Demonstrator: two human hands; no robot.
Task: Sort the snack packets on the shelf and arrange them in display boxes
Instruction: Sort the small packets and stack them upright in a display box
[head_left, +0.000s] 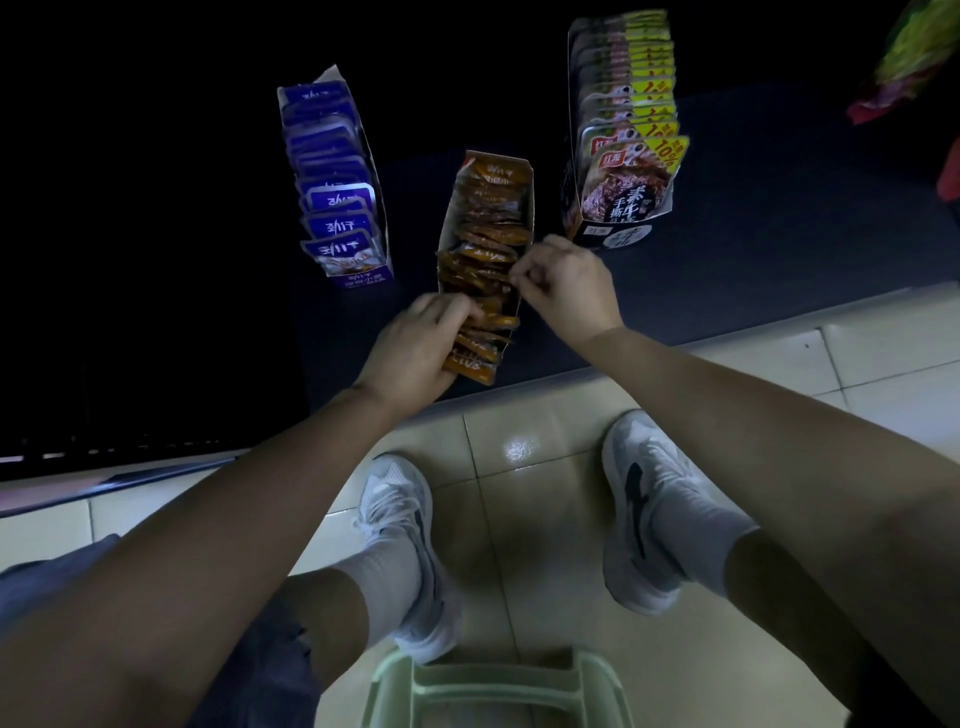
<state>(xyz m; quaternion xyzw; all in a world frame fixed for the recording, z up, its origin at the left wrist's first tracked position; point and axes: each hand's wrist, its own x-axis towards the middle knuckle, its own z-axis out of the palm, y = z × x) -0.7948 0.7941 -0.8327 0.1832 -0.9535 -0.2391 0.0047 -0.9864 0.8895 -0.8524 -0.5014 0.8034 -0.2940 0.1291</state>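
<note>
Orange packets (488, 244), nearest hidden by left hand (415, 345)

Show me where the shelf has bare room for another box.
Widest: dark shelf right of the black-and-yellow cardboard packet box, up to the red-green bags. Narrower: between purple cardboard packet box and orange cardboard packet box. Crowded at the orange one, where left hand and right hand hold packets.

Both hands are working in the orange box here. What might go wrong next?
The orange packets that the left hand grips hang past the orange box at its near end, by the edge of the shelf; released loosely, they may drop to the floor.
The right hand pinches one packet in a fanned row; pulling may drag neighbours out.
</note>
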